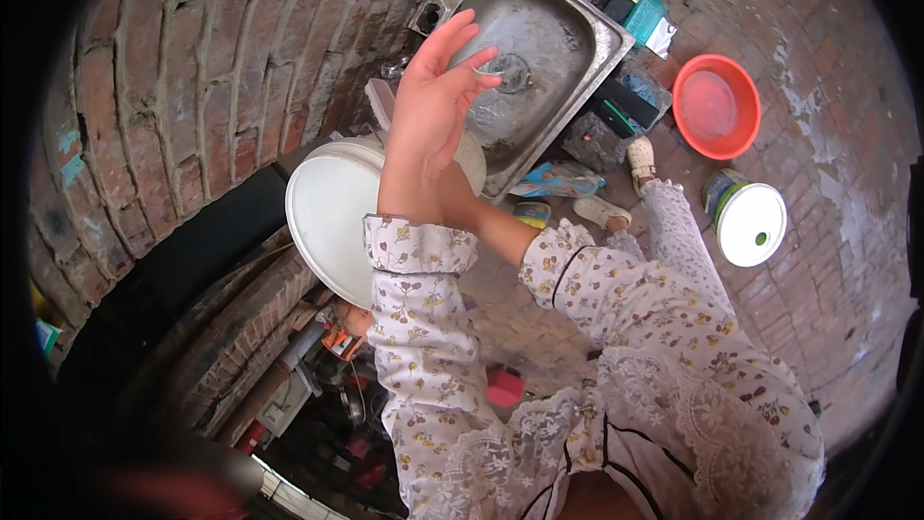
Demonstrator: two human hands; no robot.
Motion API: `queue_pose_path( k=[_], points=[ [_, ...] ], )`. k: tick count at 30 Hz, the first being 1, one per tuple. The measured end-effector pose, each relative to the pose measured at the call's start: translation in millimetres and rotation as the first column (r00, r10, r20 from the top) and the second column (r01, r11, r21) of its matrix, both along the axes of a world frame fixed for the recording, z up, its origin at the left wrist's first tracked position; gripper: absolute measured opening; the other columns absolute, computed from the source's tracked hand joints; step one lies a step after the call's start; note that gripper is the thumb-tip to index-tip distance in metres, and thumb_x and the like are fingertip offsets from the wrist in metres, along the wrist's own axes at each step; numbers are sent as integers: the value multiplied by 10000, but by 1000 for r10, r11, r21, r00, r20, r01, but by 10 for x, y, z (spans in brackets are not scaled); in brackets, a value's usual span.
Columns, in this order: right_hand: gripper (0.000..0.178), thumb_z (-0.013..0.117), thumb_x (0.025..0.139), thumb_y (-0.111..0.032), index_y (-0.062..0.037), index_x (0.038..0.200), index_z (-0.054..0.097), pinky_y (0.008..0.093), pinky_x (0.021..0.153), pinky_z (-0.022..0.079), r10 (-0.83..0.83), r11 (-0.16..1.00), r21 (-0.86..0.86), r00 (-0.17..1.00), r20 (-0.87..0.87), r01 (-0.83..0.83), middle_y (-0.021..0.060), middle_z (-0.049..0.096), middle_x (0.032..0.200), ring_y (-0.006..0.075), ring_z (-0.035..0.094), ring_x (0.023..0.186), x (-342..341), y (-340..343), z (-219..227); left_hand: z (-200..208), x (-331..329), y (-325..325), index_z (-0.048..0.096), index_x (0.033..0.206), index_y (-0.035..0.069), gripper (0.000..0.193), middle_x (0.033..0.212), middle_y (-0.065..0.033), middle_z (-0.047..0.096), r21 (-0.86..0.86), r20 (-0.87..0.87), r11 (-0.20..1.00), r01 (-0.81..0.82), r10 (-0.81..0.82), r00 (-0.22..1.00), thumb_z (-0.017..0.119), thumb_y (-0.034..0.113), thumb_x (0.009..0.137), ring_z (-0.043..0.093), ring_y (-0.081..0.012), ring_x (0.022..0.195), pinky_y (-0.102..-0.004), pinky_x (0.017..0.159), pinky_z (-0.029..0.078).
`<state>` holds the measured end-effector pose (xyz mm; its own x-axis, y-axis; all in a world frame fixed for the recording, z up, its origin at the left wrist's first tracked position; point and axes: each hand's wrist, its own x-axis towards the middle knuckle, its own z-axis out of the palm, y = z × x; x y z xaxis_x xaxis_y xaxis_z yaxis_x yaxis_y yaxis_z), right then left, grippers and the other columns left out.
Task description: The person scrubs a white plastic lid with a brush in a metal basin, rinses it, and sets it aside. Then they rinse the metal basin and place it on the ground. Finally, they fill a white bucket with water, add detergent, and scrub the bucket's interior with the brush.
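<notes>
My left hand (428,111) is raised over the near left part of a metal sink (597,44). Its fingers are bent and spread apart, and I see nothing gripped in them. My right hand (460,198) passes behind my left wrist; its fingers are hidden there. Water stands around the drain (513,73) in the grey basin. Just left of my wrists is a large round white bucket or lid (332,217), partly covered by my left arm.
A brick wall (221,58) runs along the left. On the brick floor to the right are an orange-red basin (717,106) and a white-topped bucket (753,225). A teal container (645,18) lies among clutter beyond the sink. My feet (640,159) stand beside the sink.
</notes>
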<state>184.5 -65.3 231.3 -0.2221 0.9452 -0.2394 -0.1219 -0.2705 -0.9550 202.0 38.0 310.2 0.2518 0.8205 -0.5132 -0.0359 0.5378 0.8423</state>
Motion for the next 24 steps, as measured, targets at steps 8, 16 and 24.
queue_pose_path(
  k=[8, 16, 24],
  points=[
    [638, 610, 765, -358, -20, 1244, 360, 478, 807, 472, 51, 968, -247, 999, 14, -46, 255, 503, 1144, 430, 578, 930, -15, 90, -47, -58, 286, 107, 443, 1314, 25, 534, 1406, -226, 298, 21, -317, 998, 61, -51, 947, 659, 91, 830, 570, -205, 1071, -212, 607, 442],
    [632, 619, 755, -353, -20, 1232, 374, 475, 791, 477, 90, 972, -220, 995, 35, -80, 263, 517, 1069, 444, 575, 929, -44, 118, -1, -221, 73, 296, 610, 1152, 83, 418, 1391, -222, 346, 188, -805, 885, 426, -110, 583, 708, 265, 788, 427, -278, 1237, -359, 925, 396],
    [1042, 769, 569, -379, -17, 1394, 245, 373, 788, 479, 47, 972, -230, 999, -17, -49, 229, 549, 1069, 335, 597, 892, 79, 147, 156, 342, -605, -415, 298, 1368, -21, 797, 1406, -278, 245, 658, -739, 729, 189, 674, -29, 731, 244, 754, 243, -414, 1300, -452, 1053, 256]
  ],
)
